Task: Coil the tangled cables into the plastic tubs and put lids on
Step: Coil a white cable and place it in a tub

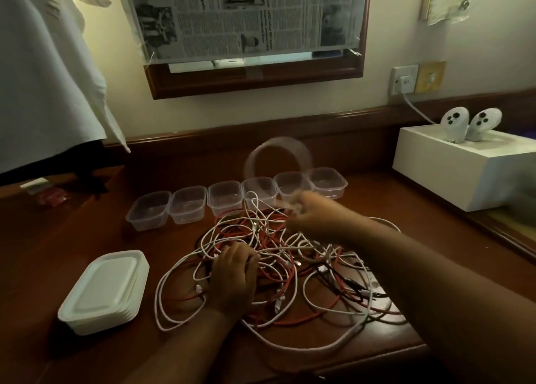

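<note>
Both arms come in from the bottom edge, bare the whole way up from each wrist; no sleeve, cuff, watch, band or ring shows behind or on either hand. The left hand point(233, 279) is sharp enough to show bare knuckles and short fingers; the right hand point(311, 218) is bare too, its fingertips smeared by blur, so nails cannot be made out; its forearm looks broad and heavy below the wrist, being nearest the wide lens.
</note>
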### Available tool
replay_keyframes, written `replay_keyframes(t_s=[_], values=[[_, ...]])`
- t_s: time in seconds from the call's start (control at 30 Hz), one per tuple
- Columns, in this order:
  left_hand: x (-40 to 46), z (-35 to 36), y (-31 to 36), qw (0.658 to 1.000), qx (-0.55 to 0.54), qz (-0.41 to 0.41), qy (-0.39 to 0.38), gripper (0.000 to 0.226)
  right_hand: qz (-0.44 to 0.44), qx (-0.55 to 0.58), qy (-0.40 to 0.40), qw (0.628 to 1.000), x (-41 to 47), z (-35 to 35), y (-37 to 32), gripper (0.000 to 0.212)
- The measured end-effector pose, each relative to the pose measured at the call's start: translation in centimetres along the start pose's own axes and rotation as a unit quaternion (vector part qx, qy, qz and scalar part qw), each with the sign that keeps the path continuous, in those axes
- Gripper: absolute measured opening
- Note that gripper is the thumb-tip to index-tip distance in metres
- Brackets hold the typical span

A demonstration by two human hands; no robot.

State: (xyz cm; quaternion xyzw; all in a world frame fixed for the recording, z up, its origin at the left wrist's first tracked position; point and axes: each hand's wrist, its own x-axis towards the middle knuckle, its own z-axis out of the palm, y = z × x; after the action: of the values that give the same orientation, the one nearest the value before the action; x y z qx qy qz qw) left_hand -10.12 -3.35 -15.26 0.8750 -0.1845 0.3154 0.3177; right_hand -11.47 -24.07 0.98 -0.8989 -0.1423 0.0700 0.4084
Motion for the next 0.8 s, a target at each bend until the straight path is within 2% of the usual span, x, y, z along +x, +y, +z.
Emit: replay_keyframes(t_s=[0.07,0.1,0.13,0.2,0.27,0.33,0.43,0.53,0.67,0.73,0.8], values=[[-0.3,0.0,0.1,0.999,0.012,0.025,0.032,0.015,0.000,-0.194,-0.112,0.974,0.2,0.8,0.1,0.013],[-0.4,-0.1,0.2,0.998,0.017,0.036,0.041,0.014,0.003,-0.242,-0.155,0.958,0.0,1.3,0.0,0.013],[-0.4,-0.1,0.3,0.998,0.022,0.041,0.046,0.014,0.005,-0.264,-0.179,0.948,0.0,1.7,-0.1,0.013],[-0.4,0.0,0.4,0.997,0.034,0.039,0.055,0.016,-0.016,-0.258,-0.163,0.952,0.1,2.2,-0.3,0.014],[-0.4,0.3,0.4,0.995,0.054,0.044,0.071,0.027,-0.046,-0.176,-0.099,0.978,0.1,2.2,-0.7,0.019],[-0.5,0.5,0.4,0.995,0.057,0.060,0.048,0.028,-0.059,-0.038,-0.053,0.996,0.1,2.1,-1.3,0.022],[-0.2,0.3,0.5,0.997,0.045,0.054,0.017,0.018,-0.067,0.125,-0.009,0.990,-0.4,2.0,-1.8,0.024],[-0.1,0.2,0.6,0.999,0.032,0.026,0.012,0.011,-0.089,0.247,0.023,0.965,-0.7,1.9,-1.9,0.034],[-0.3,0.2,0.7,0.999,0.042,0.030,0.003,0.005,-0.094,0.295,0.082,0.947,-0.8,1.5,-2.1,0.033],[-0.2,0.2,0.7,0.998,0.049,0.038,0.000,0.006,-0.090,0.315,0.090,0.941,-0.8,1.4,-2.2,0.027],[-0.2,0.2,0.7,0.997,0.053,0.054,0.012,0.008,-0.093,0.308,0.092,0.942,-0.8,1.2,-2.2,0.030]])
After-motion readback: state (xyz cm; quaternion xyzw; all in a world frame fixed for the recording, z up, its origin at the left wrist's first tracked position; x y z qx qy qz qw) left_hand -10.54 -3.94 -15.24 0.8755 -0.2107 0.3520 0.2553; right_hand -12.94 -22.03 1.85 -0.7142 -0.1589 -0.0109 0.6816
